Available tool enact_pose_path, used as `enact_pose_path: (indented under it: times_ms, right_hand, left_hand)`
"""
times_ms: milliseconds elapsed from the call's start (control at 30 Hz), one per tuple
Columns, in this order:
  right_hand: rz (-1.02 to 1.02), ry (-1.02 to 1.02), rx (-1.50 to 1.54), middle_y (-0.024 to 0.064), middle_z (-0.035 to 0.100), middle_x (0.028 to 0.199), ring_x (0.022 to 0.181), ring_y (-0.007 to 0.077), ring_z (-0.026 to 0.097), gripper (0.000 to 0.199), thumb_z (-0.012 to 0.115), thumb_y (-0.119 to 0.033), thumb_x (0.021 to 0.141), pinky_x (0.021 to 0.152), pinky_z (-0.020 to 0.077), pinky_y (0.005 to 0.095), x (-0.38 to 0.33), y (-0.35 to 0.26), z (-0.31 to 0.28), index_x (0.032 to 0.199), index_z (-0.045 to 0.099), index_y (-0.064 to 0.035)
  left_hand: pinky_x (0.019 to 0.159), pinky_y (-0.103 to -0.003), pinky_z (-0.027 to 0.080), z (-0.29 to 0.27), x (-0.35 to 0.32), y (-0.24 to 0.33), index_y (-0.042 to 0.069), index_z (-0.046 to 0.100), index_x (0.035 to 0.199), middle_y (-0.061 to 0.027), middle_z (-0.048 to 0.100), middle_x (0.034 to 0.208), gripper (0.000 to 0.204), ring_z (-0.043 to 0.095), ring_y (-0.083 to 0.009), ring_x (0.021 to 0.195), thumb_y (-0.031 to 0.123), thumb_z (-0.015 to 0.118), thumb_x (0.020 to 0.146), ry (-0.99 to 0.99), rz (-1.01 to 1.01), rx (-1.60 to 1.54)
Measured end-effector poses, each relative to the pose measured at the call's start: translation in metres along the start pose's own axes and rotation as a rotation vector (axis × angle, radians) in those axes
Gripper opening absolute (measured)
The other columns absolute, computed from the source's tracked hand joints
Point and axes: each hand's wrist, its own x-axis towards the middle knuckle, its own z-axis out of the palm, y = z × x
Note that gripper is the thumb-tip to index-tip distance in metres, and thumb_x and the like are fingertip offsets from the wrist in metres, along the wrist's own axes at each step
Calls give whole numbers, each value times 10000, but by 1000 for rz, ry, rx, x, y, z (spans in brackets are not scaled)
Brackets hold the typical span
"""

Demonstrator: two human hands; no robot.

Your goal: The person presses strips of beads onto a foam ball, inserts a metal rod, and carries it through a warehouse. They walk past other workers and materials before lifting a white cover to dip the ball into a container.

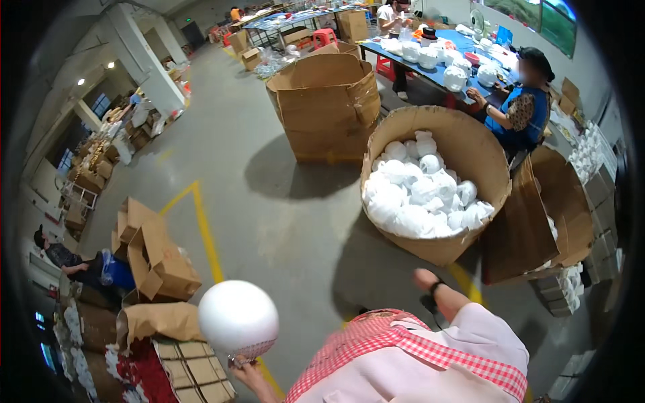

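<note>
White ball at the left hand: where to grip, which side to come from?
Probably cradle the underside of the white ball from below, where the left hand supports it; its visible surface looks smooth and round, with no handle on top.

One white ball (238, 316) at the left fingers (247, 369). By the right fingers (424, 278), one black wristband (437, 287). Ahead of them, one round cardboard bin (437, 250) — its white bundles (423, 189) heaped too closely to count — and, farther off, one large brown carton (322, 111). Past the bin, two people (531, 111) and one fan (477, 20) at one blue tabletop (437, 74).
</note>
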Motion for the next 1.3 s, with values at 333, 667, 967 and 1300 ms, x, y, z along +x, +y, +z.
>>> enact_pose_path:
  times_ms: [333, 667, 967, 1300]
  right_hand:
    - [-314, 136, 116, 204, 625, 800, 778, 368, 617, 207, 496, -189, 776, 665, 496, 445, 367, -453, -149, 825, 629, -38]
    - [546, -276, -198, 138, 678, 941, 851, 285, 654, 241, 676, -292, 728, 689, 519, 384, 500, -429, -16, 851, 715, -88]
    - [307, 102, -79, 168, 651, 754, 724, 309, 645, 153, 595, -200, 718, 595, 504, 412, 1017, -663, -150, 682, 659, -65]
    - [-370, 232, 211, 190, 615, 855, 847, 365, 592, 202, 525, -219, 803, 694, 464, 444, 1488, -1234, -461, 884, 578, -41]
  left_hand:
    - [420, -185, 273, 127, 419, 83, 99, 429, 1065, -12, 520, 881, 370, 438, -70, 585, 395, 574, 895, 120, 12, 3]
    - [424, -192, 272, 376, 879, 228, 70, 370, 1198, -52, 539, 900, 493, 464, -83, 569, 396, 577, 893, -62, 101, -7]
    - [637, -229, 433, 627, 1197, 333, 89, 319, 1326, -74, 516, 1064, 589, 526, -136, 841, 399, 576, 896, -252, -43, 40]
    - [662, -308, 441, 835, 1621, 390, 28, 352, 1274, -124, 535, 1047, 543, 526, -196, 849, 354, 572, 899, 79, 22, 50]
